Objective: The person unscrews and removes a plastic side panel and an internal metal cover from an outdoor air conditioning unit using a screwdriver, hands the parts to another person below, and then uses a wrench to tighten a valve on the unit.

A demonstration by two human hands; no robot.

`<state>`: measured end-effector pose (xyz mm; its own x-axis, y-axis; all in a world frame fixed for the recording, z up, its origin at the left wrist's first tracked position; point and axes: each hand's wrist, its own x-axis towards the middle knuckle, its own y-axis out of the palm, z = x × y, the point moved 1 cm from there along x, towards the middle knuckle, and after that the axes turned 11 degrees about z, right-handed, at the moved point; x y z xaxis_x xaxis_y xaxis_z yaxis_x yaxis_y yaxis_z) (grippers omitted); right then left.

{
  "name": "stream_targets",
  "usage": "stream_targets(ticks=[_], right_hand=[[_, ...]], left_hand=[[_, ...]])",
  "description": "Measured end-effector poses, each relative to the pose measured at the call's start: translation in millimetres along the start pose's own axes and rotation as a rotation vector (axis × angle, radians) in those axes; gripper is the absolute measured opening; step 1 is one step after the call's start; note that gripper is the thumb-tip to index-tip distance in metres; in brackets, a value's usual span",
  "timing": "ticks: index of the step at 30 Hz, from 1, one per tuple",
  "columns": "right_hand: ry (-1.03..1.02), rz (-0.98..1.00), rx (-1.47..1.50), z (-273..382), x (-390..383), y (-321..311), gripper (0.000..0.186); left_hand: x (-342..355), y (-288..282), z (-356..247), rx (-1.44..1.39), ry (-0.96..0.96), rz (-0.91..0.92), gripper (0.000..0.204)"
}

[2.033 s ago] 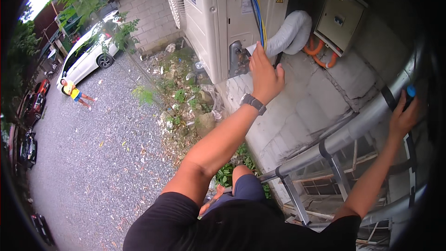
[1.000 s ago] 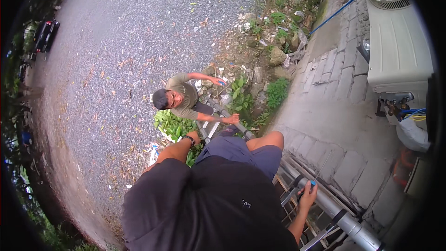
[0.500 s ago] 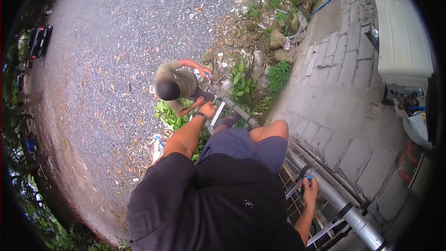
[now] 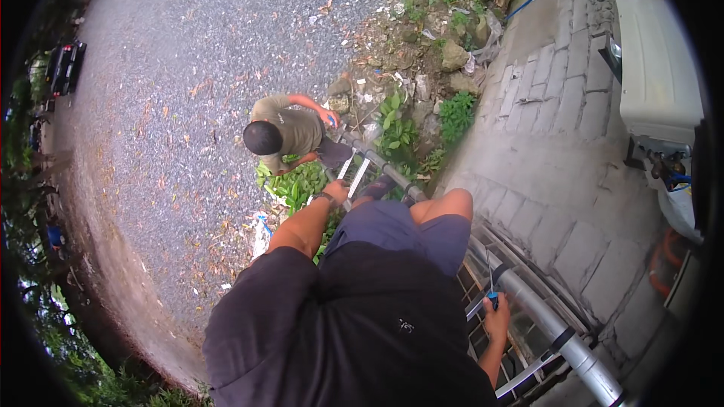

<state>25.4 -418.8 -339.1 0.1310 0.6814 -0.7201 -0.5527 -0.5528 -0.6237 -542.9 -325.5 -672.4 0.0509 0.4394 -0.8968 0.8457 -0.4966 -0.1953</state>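
Note:
My right hand is wrapped around the blue-and-black handle of a screwdriver. Its thin metal shaft points away from me, over the ladder's right rail. My left hand is closed beside the left rail of the metal ladder; whatever it holds is hidden. The ladder runs beneath me, its rungs showing past my knees. Near its lower end a co-worker in an olive shirt has one hand at the right rail, with a small blue thing in it.
On the right rises a grey block wall, with a white air-conditioner unit mounted on it. Metal bars lie behind the ladder. Below are gravel, rocks and green plants. A dark vehicle stands far left.
My left hand has drawn back toward me, away from the co-worker's lower hand. The co-worker has shifted slightly left. My right hand has tilted the screwdriver more upright in the picture.

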Motion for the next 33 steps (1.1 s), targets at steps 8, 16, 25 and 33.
stream_targets(ticks=[8, 16, 25, 33], right_hand=[[0.058, 0.059, 0.137, -46.2, 9.0, 15.9, 0.035], [0.012, 0.000, 0.035, -28.4, 13.2, 12.9, 0.036], [0.020, 0.116, 0.338, 40.5, 4.2, -2.0, 0.032], [-0.157, 0.217, 0.258, 79.3, 47.9, -31.6, 0.046]], left_hand=[[-6.6, -10.8, 5.0, 0.144, -0.016, -0.015, 0.051], [7.2, -34.9, 19.9, 0.390, -0.102, -0.049, 0.056], [-1.0, -70.7, -43.5, 0.550, -0.084, -0.278, 0.104], [19.3, -27.6, -69.4, 0.522, 0.067, -0.257, 0.066]])
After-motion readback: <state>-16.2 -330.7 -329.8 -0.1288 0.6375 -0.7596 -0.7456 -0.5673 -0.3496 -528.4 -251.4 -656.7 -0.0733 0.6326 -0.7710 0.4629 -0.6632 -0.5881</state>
